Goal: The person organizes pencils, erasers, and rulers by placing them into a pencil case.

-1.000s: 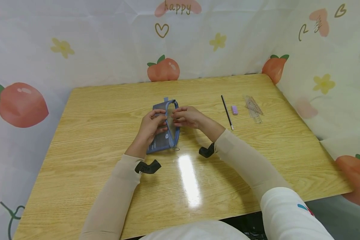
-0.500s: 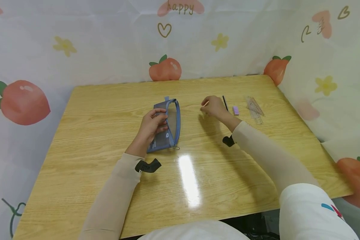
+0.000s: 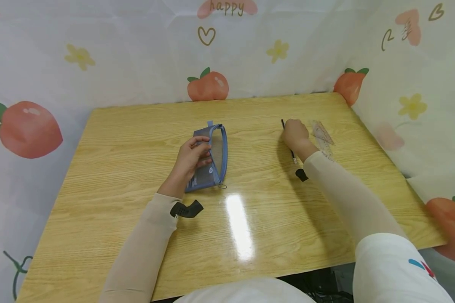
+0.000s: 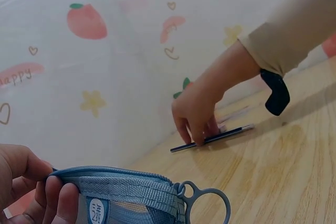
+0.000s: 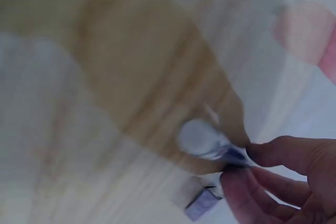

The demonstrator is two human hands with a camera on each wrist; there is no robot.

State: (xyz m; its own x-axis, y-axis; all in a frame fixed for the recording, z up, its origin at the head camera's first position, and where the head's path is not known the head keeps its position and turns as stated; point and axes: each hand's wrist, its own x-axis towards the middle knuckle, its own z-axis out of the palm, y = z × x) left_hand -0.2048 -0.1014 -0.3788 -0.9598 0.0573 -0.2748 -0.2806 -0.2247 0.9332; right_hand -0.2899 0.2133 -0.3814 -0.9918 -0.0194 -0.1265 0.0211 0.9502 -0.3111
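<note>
My left hand (image 3: 192, 159) grips the zipped edge of a blue mesh pencil pouch (image 3: 202, 179), whose mouth gapes toward the right. In the left wrist view, thumb and fingers pinch the pouch's rim, and a ring pull (image 4: 210, 198) hangs at its zip end. Over on the right, my right hand (image 3: 296, 135) reaches down to a dark pencil (image 3: 293, 157) on the table. Thumb and fingertips pinch the pencil (image 5: 231, 155) in the right wrist view, its pale end toward the camera. A purple eraser (image 5: 202, 204) lies beside it, hidden under the hand in the head view.
Clear plastic set squares and a ruler (image 3: 322, 134) lie just right of my right hand. The wooden table (image 3: 136, 139) meets a printed cloth backdrop (image 3: 136, 63) along its back and right sides.
My right hand has left the pouch's mouth and moved right to the pencil, which it now pinches. The left hand stays on the pouch.
</note>
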